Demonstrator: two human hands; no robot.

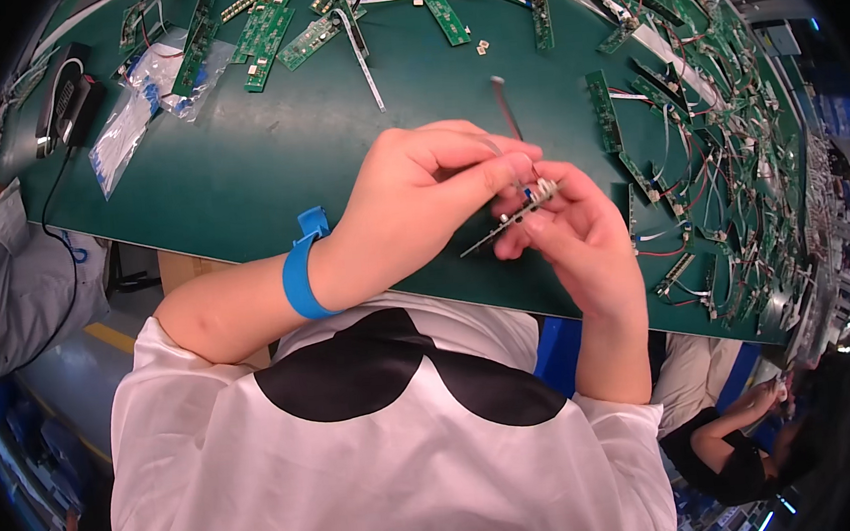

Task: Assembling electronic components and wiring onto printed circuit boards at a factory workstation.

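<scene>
A: What's over on your left?

B: Clear plastic bags (148, 103) and a black box (67, 94) with its cable lie on the green table (268, 168). Green circuit boards (266, 23) are scattered beyond them.

A: And your left hand?

B: Your left hand (430, 200), a blue wrist strap (303, 275) on that arm, is pinched shut on a thin grey cable (504, 104) that rises from the narrow board (511, 219).

A: Where's that board?

B: Just above the table's near edge, between both hands. Your right hand (577, 229) is clamped on its right end, thumb beneath.

A: Further right?

B: Wired boards (725, 142) piled thickly.
</scene>
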